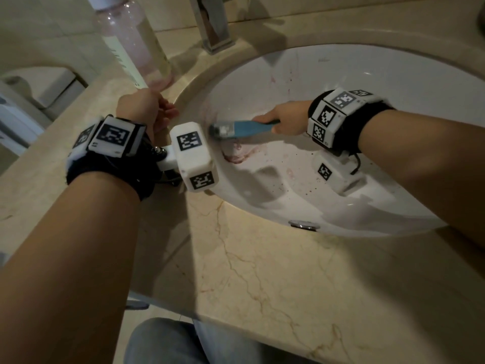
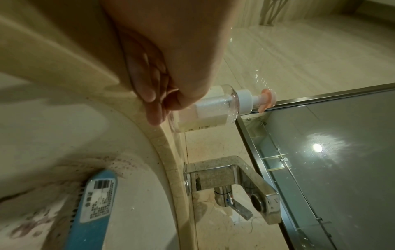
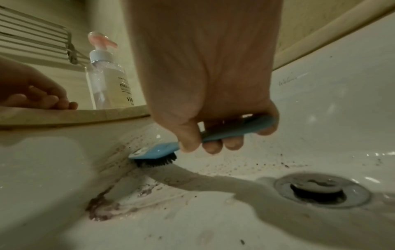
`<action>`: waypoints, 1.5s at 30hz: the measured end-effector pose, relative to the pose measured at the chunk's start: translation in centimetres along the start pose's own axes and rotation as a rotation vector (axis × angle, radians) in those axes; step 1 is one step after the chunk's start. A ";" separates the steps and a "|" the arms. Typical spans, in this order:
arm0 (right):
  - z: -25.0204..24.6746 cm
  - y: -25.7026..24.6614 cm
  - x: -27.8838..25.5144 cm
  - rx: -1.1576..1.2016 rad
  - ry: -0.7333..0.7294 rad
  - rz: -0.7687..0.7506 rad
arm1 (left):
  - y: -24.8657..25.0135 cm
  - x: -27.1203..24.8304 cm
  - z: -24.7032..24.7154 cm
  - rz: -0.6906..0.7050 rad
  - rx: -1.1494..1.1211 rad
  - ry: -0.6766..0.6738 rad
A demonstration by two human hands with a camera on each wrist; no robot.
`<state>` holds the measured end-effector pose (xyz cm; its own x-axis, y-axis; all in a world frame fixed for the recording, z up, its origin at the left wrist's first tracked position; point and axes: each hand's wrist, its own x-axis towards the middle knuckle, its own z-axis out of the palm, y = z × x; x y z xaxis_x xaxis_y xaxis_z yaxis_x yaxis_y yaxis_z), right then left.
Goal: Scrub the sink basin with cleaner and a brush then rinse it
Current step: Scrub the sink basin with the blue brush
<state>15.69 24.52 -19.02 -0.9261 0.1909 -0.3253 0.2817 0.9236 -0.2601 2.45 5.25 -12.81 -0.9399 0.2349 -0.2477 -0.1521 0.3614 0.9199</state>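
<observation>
The white sink basin point(image 1: 367, 82) carries purple-brown smears point(image 1: 236, 156) on its left wall. My right hand point(image 1: 280, 121) grips the handle of a blue brush point(image 1: 244, 127), fingers curled round it point(image 3: 213, 135). The black bristles point(image 3: 156, 161) press on the stained wall just above a dark smear point(image 3: 104, 209). My left hand point(image 1: 164, 114) rests on the stone rim left of the basin, its fingers point(image 3: 53, 99) loosely bent and holding nothing. A clear pump bottle of cleaner point(image 1: 136, 46) stands just behind that hand.
A chrome faucet point(image 1: 212, 24) rises behind the basin. The drain point(image 3: 320, 189) lies right of the brush, with dark specks scattered around it. A chrome overflow point(image 1: 304, 225) sits in the near wall. Marble counter point(image 1: 262, 285) surrounds the basin; a mirror point(image 2: 331, 160) is behind.
</observation>
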 end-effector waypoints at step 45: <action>-0.5 0.7 -1.1 -0.028 -0.163 0.128 | 0.0 -0.4 0.0 0.006 -0.024 -0.007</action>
<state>16.83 25.17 -18.36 -0.8296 0.2532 -0.4977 0.3854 0.9046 -0.1822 2.82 5.15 -12.70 -0.9387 0.2429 -0.2446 -0.1542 0.3387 0.9282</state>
